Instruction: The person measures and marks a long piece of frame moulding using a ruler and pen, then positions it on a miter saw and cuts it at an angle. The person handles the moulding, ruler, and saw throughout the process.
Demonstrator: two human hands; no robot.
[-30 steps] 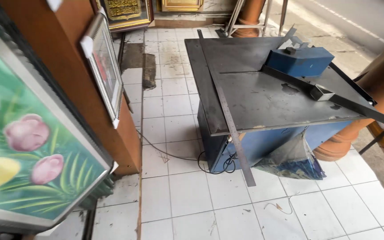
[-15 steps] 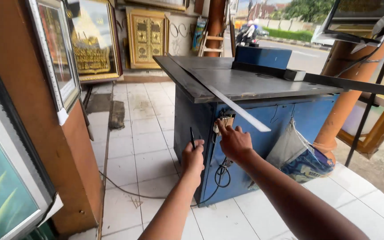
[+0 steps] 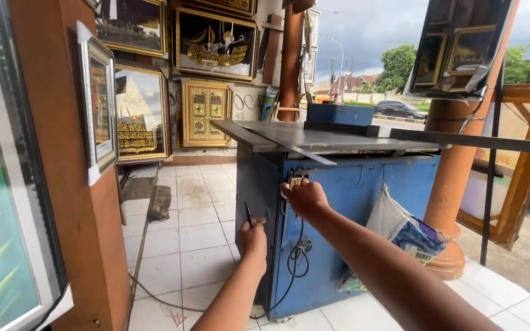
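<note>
Versus half a second ago: the view sits lower and closer to the blue machine stand (image 3: 345, 233), so you see its grey steel top (image 3: 314, 138) nearly edge-on where before you looked down on it. Both hands are in roughly the same spots on the stand's front corner

Your right hand (image 3: 305, 197) is curled at the small switch box (image 3: 294, 181) near the top of the blue front panel, fingers bunched on it; can't tell whether they pinch anything. Your left hand (image 3: 253, 236) is lower, closed around a thin dark pen-like tool (image 3: 248, 214) that sticks up out of the fist, hand resting against the stand's dark corner edge

Black cable (image 3: 299, 257) hangs from the switch box down the panel in a loop and runs to the tiled floor (image 3: 197, 245)

Containers: a plastic sack (image 3: 400, 230) hangs off the front of the stand on your right, mouth open, grey-white with a blue printed bottom; contents not visible from here

Blue box housing (image 3: 338, 114) sits on the far end of the top. Gold-framed pictures (image 3: 205, 110) lean against the back wall, a white-framed one (image 3: 99, 110) hangs on the brown panel at your left
</note>
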